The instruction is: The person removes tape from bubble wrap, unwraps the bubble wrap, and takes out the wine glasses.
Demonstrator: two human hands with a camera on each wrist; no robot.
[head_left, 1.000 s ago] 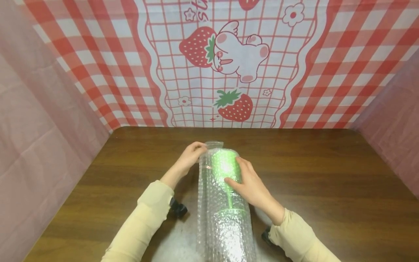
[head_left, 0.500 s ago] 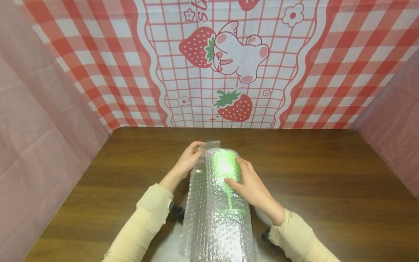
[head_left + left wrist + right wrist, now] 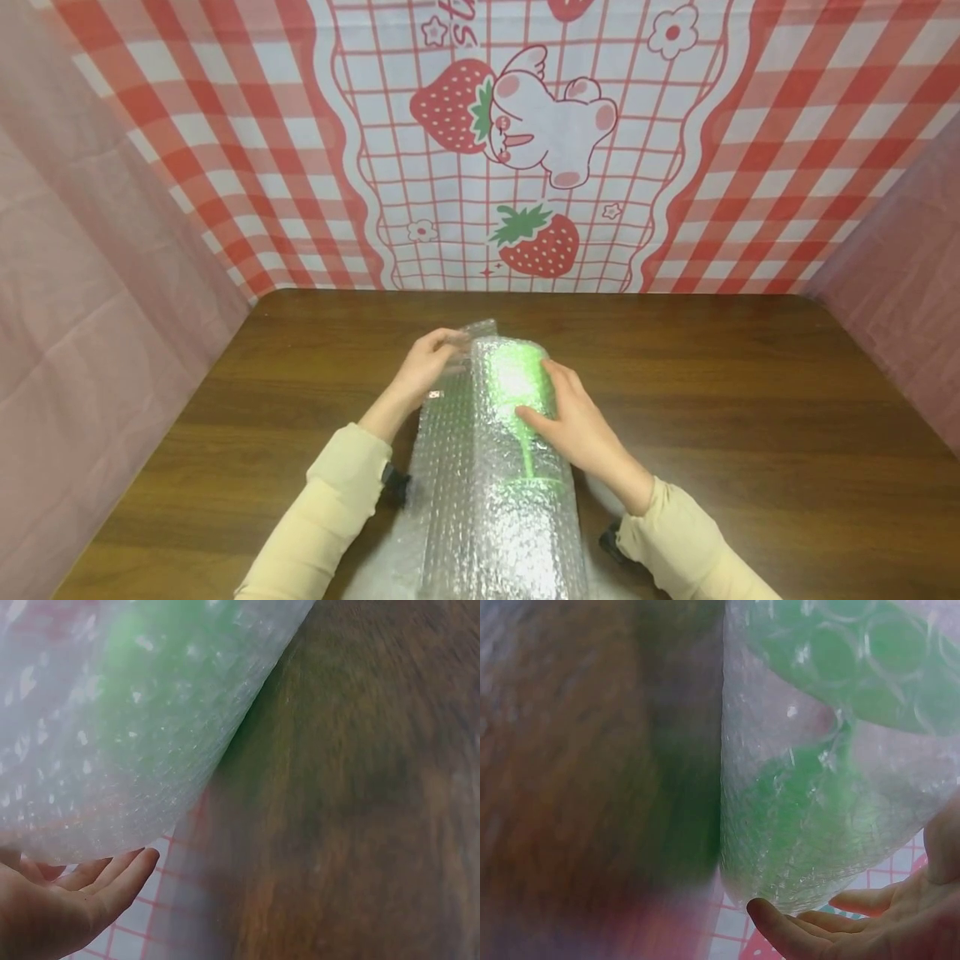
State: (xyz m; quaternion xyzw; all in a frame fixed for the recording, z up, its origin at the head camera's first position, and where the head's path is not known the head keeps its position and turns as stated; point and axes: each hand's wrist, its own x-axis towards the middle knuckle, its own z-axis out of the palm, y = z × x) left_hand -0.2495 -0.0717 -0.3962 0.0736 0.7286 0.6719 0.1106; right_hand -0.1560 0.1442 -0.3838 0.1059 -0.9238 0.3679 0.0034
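A green lamp-shaped object (image 3: 517,379), with a wide shade, thin stem and round base, lies on its side inside a clear roll of bubble wrap (image 3: 517,542). In the right wrist view its green base (image 3: 900,660) and shade (image 3: 802,802) show through the bubbles. At the far left corner of the wrap, my left hand (image 3: 427,362) pinches the loose flap (image 3: 450,450); its thumb is hidden in the left wrist view. My right hand (image 3: 581,425) rests on the roll's right side, fingers extended along the far end and thumb across the top.
The roll lies on a brown wooden table (image 3: 750,400). Behind the far edge hangs a red-and-white checked cloth (image 3: 540,125) with strawberry prints. Pink curtains (image 3: 97,250) flank both sides. A black wrist mount (image 3: 395,483) sits under the left sleeve.
My left hand has drawn back slightly left, and the loose flap has spread left from the roll with it. The right hand and the green object have stayed in place.
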